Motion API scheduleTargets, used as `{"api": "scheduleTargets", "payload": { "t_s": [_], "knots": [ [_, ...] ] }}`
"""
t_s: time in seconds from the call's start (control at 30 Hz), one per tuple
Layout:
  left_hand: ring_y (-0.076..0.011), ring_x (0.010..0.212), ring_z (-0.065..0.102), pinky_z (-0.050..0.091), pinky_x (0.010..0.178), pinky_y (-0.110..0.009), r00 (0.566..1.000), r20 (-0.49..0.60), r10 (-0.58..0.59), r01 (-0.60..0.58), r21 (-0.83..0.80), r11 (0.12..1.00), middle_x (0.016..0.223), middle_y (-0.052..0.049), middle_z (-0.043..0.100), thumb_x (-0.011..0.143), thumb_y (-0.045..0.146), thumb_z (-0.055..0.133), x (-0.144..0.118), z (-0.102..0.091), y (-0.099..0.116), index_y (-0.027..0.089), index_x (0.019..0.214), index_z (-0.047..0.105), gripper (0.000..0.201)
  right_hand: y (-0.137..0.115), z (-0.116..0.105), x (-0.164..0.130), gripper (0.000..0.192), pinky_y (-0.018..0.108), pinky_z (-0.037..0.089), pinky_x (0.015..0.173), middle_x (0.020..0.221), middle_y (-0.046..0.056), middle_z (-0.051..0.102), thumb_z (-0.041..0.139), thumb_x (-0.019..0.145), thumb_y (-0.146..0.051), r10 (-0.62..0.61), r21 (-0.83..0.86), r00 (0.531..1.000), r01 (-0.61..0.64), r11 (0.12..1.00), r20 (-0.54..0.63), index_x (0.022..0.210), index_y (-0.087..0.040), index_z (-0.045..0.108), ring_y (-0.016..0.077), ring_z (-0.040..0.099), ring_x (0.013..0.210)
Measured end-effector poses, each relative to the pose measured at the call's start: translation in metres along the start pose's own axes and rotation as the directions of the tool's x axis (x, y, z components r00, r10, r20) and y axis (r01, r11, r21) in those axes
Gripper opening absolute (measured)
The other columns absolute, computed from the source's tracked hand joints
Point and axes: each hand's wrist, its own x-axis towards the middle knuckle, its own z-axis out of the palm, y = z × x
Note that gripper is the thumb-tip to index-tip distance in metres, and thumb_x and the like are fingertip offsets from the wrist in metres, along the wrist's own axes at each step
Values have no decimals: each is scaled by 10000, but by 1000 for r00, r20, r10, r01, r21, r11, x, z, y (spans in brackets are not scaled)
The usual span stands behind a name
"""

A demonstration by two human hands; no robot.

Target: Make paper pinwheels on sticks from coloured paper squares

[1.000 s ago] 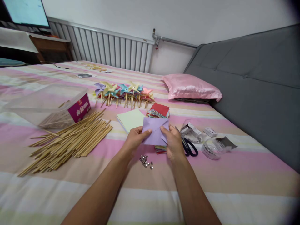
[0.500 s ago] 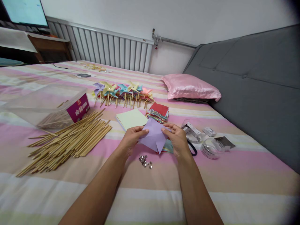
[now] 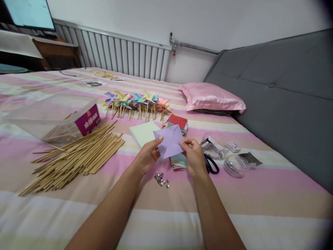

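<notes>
A square of purple paper (image 3: 169, 141) with slits running in from its corners is held up before me. My right hand (image 3: 193, 154) pinches it at the right corner. On the other side my left hand (image 3: 148, 155) has its thumb over the left edge, its fingers partly behind the sheet. Below the paper lies a stack of coloured paper squares (image 3: 179, 162). A small heap of silver metal pieces (image 3: 160, 178) rests on the bedspread, nearest my left hand. Beside my right wrist are dark-handled scissors (image 3: 212, 165), their blades hidden.
Left are loose wooden sticks (image 3: 78, 158) and a clear plastic box (image 3: 52, 119) with more sticks. Finished pinwheels (image 3: 135, 100) lie farther back. Pale green paper (image 3: 144, 133) and a red-topped stack (image 3: 178, 120) sit ahead. Right are round clear containers (image 3: 235, 166) and a pink pillow (image 3: 212, 97).
The purple paper has turned and risen slightly, so its slits show more clearly. My left hand has shifted its hold down the left edge. More of the lower stack and scissors shows.
</notes>
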Motion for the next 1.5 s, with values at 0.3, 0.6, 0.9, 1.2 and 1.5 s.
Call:
{"api": "scheduleTargets", "payload": {
  "t_s": [0.3, 0.6, 0.9, 1.2, 1.5],
  "knots": [
    [-171, 715, 641, 504, 661, -271, 984, -177, 31, 1, 176, 984, 882, -69, 721, 587, 211, 791, 3, -8, -4, 129, 921, 677, 362, -10, -4, -4, 323, 193, 392, 507, 599, -43, 588, 757, 603, -421, 54, -40, 955, -44, 998, 291, 701, -172, 575, 89, 499, 521],
    [-226, 812, 652, 502, 716, -310, 993, -119, 25, 5, 242, 970, 964, -108, 715, 565, 204, 790, 1, -14, 5, 133, 917, 694, 372, -29, -26, -3, 238, 235, 465, 698, 849, 23, 676, 656, 759, -306, -56, -135, 816, 163, 977, 575, 973, -205, 673, 129, 607, 767],
    [-213, 707, 646, 491, 677, -328, 995, 11, -95, 84, 366, 927, 871, -114, 719, 552, 225, 796, -9, -9, 8, 110, 923, 698, 400, -38, -36, -8, 152, 261, 504, 663, 829, 37, 665, 645, 761, -271, 121, -317, 638, 202, 927, 760, 860, -172, 706, 144, 609, 741],
    [-202, 618, 629, 474, 605, -310, 995, 15, -101, 83, 465, 882, 762, -104, 715, 542, 273, 800, -7, -11, 4, 100, 827, 708, 346, -39, -29, -12, 180, 245, 498, 611, 684, 25, 671, 688, 718, -329, 159, -318, 647, 136, 938, 746, 724, -150, 710, 134, 611, 645],
    [-207, 638, 638, 487, 646, -332, 995, 39, -94, 68, 433, 899, 808, -105, 719, 556, 307, 802, -8, -9, 1, 121, 914, 710, 414, -29, -26, -8, 208, 204, 404, 541, 605, -14, 620, 664, 742, -344, 123, -369, 695, 217, 904, 708, 664, -151, 673, 100, 542, 553]
  ]
}}
